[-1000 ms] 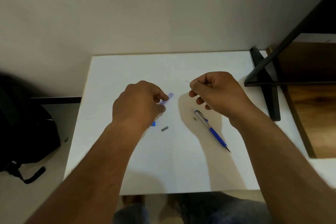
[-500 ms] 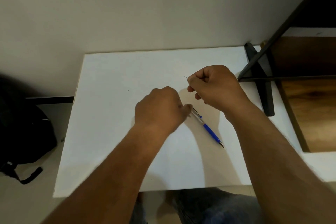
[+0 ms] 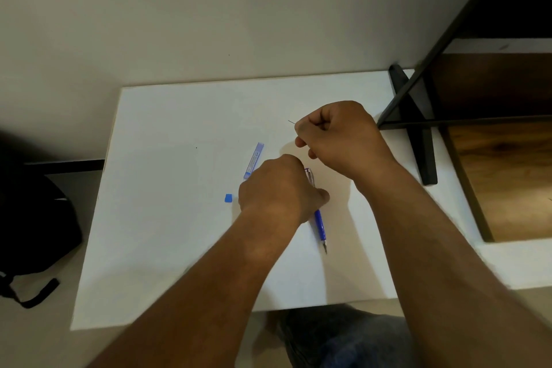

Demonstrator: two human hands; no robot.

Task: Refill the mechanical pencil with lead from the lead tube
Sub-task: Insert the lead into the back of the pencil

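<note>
A blue mechanical pencil [image 3: 319, 222] lies on the white table [image 3: 167, 218], tip toward me. My left hand [image 3: 280, 188] covers its upper half, fingers closed around it. Just above, my right hand [image 3: 337, 134] pinches a thin pencil lead [image 3: 291, 122] that pokes out to the left of the fingers. The clear blue lead tube [image 3: 254, 160] rests on the table left of my left hand. Its small blue cap [image 3: 228, 198] sits apart, lower left.
A black metal shelf frame [image 3: 418, 128] with wooden boards [image 3: 507, 176] stands at the table's right. A black bag [image 3: 33, 218] lies on the floor at the left. A wall backs the table.
My left hand let go of the lead tube, which now lies on the table, then moved right onto the pencil. My right hand keeps the lead pinched.
</note>
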